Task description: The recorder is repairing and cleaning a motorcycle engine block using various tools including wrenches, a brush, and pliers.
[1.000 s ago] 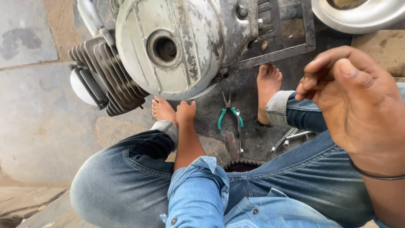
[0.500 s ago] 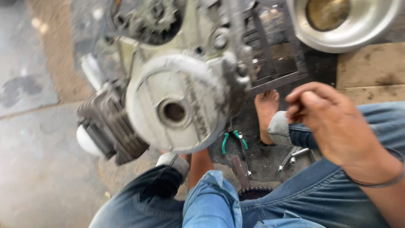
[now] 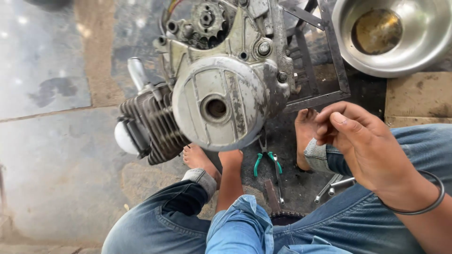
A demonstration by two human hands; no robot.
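Observation:
A grey motorcycle engine (image 3: 221,89) with a round side cover and a finned cylinder (image 3: 150,127) stands in front of me on the floor. My left hand (image 3: 230,159) reaches down to the cover's lower edge, and its fingers are hidden behind the engine. My right hand (image 3: 362,141) is raised at the right, apart from the engine, thumb pressed against curled fingers. Nothing shows between them. A thin bangle circles that wrist.
Green-handled pliers (image 3: 266,162) lie on the dark floor between my bare feet. Spanners (image 3: 334,184) lie by my right knee and a toothed sprocket (image 3: 287,218) by my lap. A steel bowl (image 3: 395,37) sits top right, behind a metal frame (image 3: 329,75).
The view has tilted up, showing more of the engine's top and the bowl. My right hand has shifted left and lower with its fingers still pinched. My left hand stays under the engine.

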